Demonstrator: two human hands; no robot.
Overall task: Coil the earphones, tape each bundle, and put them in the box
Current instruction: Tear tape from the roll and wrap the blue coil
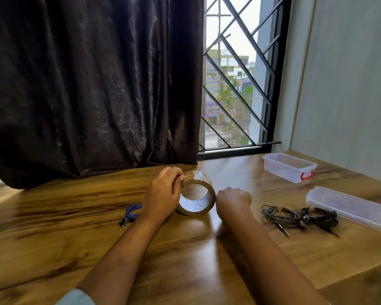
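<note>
A roll of brown packing tape (198, 192) stands on edge in the middle of the wooden table (75, 216). My left hand (163, 194) grips its left side, thumb at the top where the tape end is. My right hand (233, 200) sits just right of the roll, fingers curled; what they hold is hidden. A blue coiled earphone (131, 213) lies to the left, partly behind my left wrist. Two dark coiled earphones (279, 216) (319, 216) lie to the right. The clear plastic box (289, 167) with a red latch stands open at the back right.
The box's clear lid (348, 208) lies flat near the right table edge, beside the dark earphones. A dark curtain (92, 84) hangs down onto the table's back edge. A barred window (235, 73) and a pale wall (350, 84) stand behind.
</note>
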